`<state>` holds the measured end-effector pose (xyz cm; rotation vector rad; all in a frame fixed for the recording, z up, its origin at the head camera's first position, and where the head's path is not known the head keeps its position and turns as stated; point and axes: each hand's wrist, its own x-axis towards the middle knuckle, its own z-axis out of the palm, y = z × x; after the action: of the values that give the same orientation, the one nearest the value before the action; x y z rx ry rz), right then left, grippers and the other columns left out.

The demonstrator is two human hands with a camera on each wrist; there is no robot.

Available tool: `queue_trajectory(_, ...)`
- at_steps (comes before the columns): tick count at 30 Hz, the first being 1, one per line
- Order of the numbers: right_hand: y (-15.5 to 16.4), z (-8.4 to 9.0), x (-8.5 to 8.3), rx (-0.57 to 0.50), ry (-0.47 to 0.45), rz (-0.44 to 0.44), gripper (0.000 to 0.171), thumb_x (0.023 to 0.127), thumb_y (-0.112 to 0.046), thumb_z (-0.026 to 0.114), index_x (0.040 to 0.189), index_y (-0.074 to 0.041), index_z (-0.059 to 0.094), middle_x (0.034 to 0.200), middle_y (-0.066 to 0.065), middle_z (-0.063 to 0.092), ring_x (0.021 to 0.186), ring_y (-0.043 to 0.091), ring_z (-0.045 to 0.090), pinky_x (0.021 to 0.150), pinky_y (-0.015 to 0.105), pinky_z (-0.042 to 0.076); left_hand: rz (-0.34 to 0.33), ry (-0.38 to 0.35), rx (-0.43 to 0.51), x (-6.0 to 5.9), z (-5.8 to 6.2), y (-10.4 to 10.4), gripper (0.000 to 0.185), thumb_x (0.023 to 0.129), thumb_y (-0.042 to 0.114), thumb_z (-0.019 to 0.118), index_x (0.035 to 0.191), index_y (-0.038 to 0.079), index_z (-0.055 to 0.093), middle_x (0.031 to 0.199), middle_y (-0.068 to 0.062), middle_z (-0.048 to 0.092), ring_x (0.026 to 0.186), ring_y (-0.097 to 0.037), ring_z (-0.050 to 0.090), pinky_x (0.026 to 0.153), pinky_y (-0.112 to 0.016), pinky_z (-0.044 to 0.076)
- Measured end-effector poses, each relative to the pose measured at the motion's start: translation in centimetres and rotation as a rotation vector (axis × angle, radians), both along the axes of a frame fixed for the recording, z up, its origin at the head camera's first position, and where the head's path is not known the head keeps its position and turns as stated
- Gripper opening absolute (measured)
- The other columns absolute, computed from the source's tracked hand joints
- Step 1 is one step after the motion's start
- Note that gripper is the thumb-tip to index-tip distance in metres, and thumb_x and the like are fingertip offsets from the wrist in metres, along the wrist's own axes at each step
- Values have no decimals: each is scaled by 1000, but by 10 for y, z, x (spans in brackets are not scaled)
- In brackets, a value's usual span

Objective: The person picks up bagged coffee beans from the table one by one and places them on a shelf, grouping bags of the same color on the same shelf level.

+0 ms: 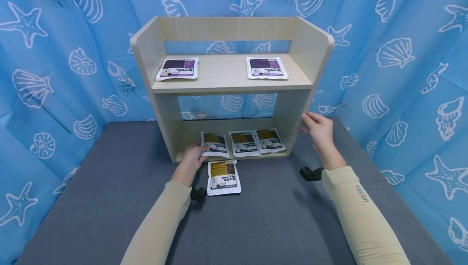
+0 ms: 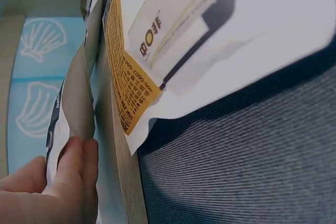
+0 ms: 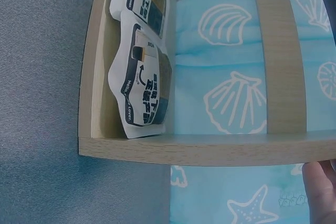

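My left hand (image 1: 194,154) pinches the lower left side of a white pouch with a brown and gold label (image 1: 215,144), thumb on its printed front and fingers behind. This pouch leans at the front of the shelf unit's lower level; the left wrist view shows it edge-on. Another such pouch (image 1: 224,177) lies on the table just before the unit, near that hand. At the right side panel of the wooden shelf unit (image 1: 303,66), my right hand (image 1: 319,130) holds the panel's front edge by its fingertips. Only part of that hand appears in the right wrist view.
Two more brown-labelled pouches, one in the middle (image 1: 244,143) and one at the right (image 1: 269,140), lean side by side on the lower level. Purple-labelled pouches lie on the upper shelf, left (image 1: 178,69) and right (image 1: 266,68). A blue curtain (image 1: 402,74) hangs behind.
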<state>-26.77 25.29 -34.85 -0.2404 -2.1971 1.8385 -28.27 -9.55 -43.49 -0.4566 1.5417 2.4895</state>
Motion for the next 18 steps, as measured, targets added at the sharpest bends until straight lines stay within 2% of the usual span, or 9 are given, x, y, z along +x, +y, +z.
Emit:
queue_trajectory(3,0,0,0,-13,-4,-3,47,99,-28,56,136,0,53,136,15,56,119,20,58,98,41,46,-2,29,25,-15,-18,-3,61,99,-9,42,154,1,18,153,-28,24,137,-40,33,107,-43,36)
queue_trajectory(5,0,-1,0,-12,-6,-2,48,99,-29,56,136,0,53,136,15,56,120,21,57,98,41,46,-6,67,35,-42,-55,-10,63,97,-7,47,154,2,21,150,-30,28,133,-41,39,103,-42,42)
queue_trajectory(8,0,-1,0,1,-6,-4,48,99,-29,55,137,0,53,136,16,55,121,23,56,97,40,47,-30,105,67,-89,-117,-23,68,93,-5,57,153,5,27,145,-31,36,124,-39,50,92,-40,51)
queue_trajectory(10,0,-1,0,5,-6,-6,48,99,-29,55,137,0,53,137,17,54,122,24,56,97,39,47,-35,131,58,-115,-151,-29,71,89,-6,60,152,3,28,141,-33,38,118,-39,54,86,-39,54)
queue_trajectory(11,0,0,0,-6,-6,-4,48,99,-29,56,137,0,53,137,17,54,122,25,56,98,40,46,-39,121,61,-105,-138,-27,69,90,-7,58,152,3,29,142,-32,39,119,-40,53,88,-40,53)
queue_trajectory(13,0,0,0,-8,-6,-8,47,99,-28,56,137,0,53,137,17,54,122,24,56,97,40,46,-40,127,37,-102,-134,-25,67,90,-9,56,151,-2,28,141,-35,38,119,-42,52,90,-42,52)
queue_trajectory(15,0,0,0,-17,-8,-12,47,99,-28,56,137,0,53,137,17,54,122,24,56,97,40,46,-28,107,3,-92,-120,-20,64,92,-10,51,151,-4,25,143,-35,36,124,-42,48,94,-43,50)
queue_trajectory(18,0,0,-1,-8,-7,-18,47,99,-27,56,137,0,53,137,17,54,122,24,56,97,40,47,-28,78,-8,-94,-121,-18,64,91,-9,53,150,-3,29,142,-32,38,124,-41,49,94,-42,50)
